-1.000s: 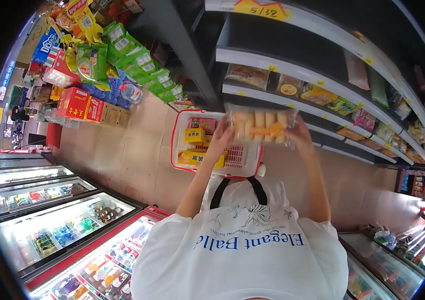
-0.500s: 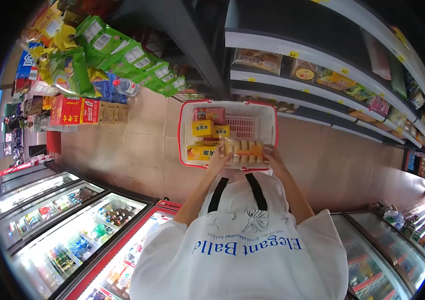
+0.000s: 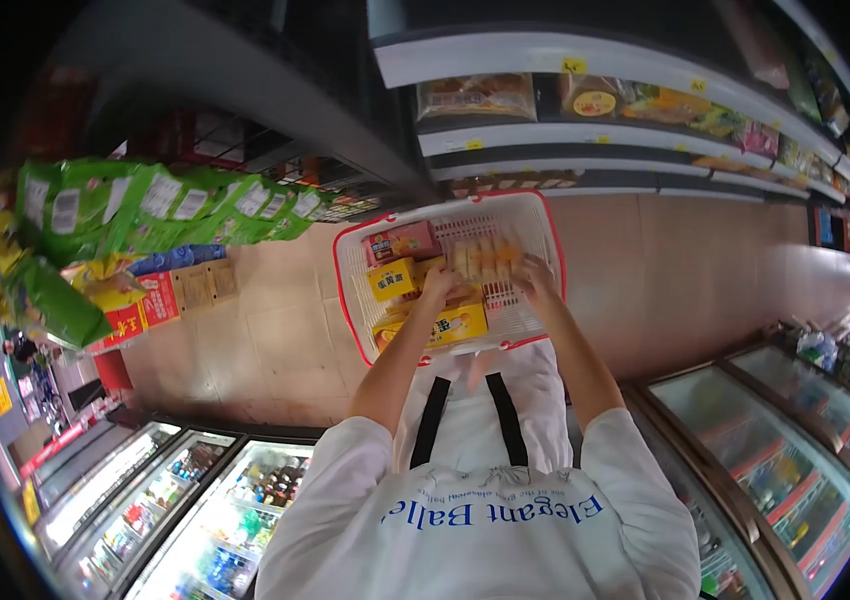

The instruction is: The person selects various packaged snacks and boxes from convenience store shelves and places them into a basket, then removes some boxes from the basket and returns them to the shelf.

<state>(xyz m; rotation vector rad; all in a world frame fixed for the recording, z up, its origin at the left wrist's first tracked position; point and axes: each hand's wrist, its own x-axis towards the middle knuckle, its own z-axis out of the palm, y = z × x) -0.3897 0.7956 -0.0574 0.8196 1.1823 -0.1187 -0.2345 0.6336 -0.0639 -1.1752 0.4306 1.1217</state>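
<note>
A white shopping basket with a red rim (image 3: 551,230) is in front of my body. In its far part, a clear packet of small bread rolls (image 3: 486,257) is between my two hands. My left hand (image 3: 439,284) has its fingers bent at the packet's left end. At the right end, my right hand (image 3: 537,277) grips the packet's edge. Left of the packet lie a pink-red box (image 3: 401,243) and a small yellow box (image 3: 391,280). A larger yellow box (image 3: 459,324) lies nearer my body, partly covered by my left forearm.
Shelves with packaged bread (image 3: 477,97) rise beyond the basket. Green snack bags (image 3: 175,200) hang at the left, above stacked cartons (image 3: 203,285) on the tiled floor (image 3: 285,320). Glass-topped freezers (image 3: 245,510) line the near side, left and right of me.
Both hands have carried the bread roll packet away from my body, from the basket's near side to its far part. The larger yellow box shows more now. My view has turned and shifted.
</note>
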